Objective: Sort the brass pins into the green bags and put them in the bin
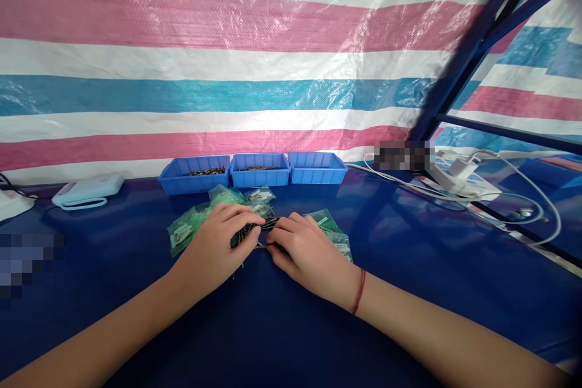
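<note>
In the middle of the head view, a loose pile of dark, thin screws lies on the blue table between my two hands. My left hand curls over the left part of the pile, its thumb and forefinger closed around several screws. Facing it, my right hand has its fingertips pinched on the end of a thin screw; its palm side is hidden. Green-tinted clear bags with pale parts inside lie beside and behind my left hand. Another green bag and a clear bag sit behind my right hand.
Three blue bins stand behind: the left bin and middle bin hold small metal pieces, the right bin shows none. A light-blue device is at left. White cables, a power strip and a dark metal frame occupy the right.
</note>
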A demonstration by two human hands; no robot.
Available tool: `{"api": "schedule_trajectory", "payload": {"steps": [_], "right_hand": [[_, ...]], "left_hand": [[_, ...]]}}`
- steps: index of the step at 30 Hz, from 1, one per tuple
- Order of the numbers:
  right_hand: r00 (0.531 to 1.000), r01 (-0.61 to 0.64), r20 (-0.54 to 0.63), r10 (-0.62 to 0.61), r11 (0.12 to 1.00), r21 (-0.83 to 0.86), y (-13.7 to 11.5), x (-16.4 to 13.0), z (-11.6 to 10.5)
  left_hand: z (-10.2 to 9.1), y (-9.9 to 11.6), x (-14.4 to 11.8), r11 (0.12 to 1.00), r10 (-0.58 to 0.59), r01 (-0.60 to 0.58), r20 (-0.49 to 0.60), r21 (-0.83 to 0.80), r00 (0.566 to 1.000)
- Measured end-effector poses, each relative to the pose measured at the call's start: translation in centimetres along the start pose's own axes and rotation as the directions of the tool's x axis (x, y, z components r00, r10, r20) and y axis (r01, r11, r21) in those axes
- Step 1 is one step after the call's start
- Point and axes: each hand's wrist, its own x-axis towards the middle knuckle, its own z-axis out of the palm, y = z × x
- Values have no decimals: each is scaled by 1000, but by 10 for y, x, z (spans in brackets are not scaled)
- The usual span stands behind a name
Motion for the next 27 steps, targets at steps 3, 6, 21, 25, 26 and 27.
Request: {"api": "schedule_trajectory", "payload": {"steps": [3, 6, 21, 25, 26, 27], "right_hand": [[1000, 0, -17, 0, 1000, -9, -1, 0, 0], [999, -7, -49, 9, 1000, 24, -1, -1, -1], [958, -12, -207, 198, 748, 663, 3, 1, -15], [958, -15, -181, 224, 666, 746, -2, 2, -15], [954, -21, -161, 252, 593, 805, -3, 2, -15], [950, -22, -137, 280, 499, 866, -4, 3, -15]], "left_hand": [[1, 2, -2, 1000, -8, 8, -10, -8, 1000], [2, 7, -3, 1000, -1, 0, -21, -14, 1000], [-3, 23, 0, 900, -321, 298, -22, -318, 947], [-4, 26, 0, 883, -327, 301, -13, -362, 945], [-4, 26, 0, 869, -346, 318, -6, -379, 938], [-4, 27, -1, 853, -367, 337, 0, -397, 930]]}}
